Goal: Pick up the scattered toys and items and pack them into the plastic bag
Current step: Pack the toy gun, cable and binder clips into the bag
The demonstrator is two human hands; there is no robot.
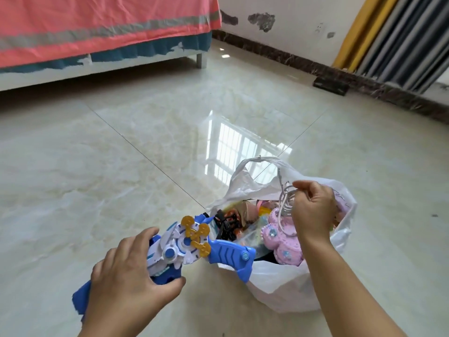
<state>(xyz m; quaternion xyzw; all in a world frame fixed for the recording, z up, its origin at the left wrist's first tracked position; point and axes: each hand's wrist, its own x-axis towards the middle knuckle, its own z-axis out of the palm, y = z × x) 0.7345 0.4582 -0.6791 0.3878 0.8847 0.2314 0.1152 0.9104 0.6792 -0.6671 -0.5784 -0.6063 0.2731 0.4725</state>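
- My left hand [126,271] gripped the blue-and-white toy gun [194,246], its muzzle over the plastic bag [291,283].
- My right hand [313,210] pinched a white cable [283,203] above it.
- Beneath those fingers, the bag on the floor [97,166] held a pink toy [284,242] and others.

The person's left hand [126,271] and right hand [313,210] are bare, with no gloves, rings or watch showing. Both forearms are uncovered as far as the frame's lower edge; no sleeve is in view. Fingernails are short and unpainted.

Bed [97,32] with pink cover back left; striped curtains [401,40] right; glossy tile floor [121,154].
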